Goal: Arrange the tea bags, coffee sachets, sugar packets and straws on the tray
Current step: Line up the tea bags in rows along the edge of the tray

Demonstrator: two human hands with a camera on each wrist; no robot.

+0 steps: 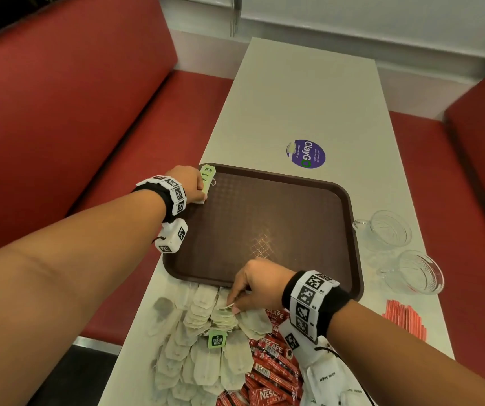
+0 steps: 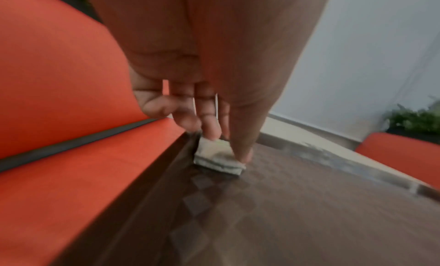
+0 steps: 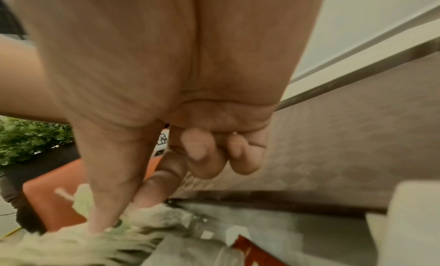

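Our left hand (image 1: 190, 183) grips a tea-bag stack (image 2: 218, 160) at the tray's (image 1: 349, 206) far-left corner; our right hand (image 1: 257, 284) pinches tea bags (image 1: 223, 315) off its near edge, beside coffee sachets (image 1: 273, 373).

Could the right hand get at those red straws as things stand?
Probably yes, once freed. The straws lie bare on the table just right of the right hand, with nothing between; but that hand is pinching tea bags now.

R hand (image 3: 166, 147) pinching tea bags (image 3: 78, 240)
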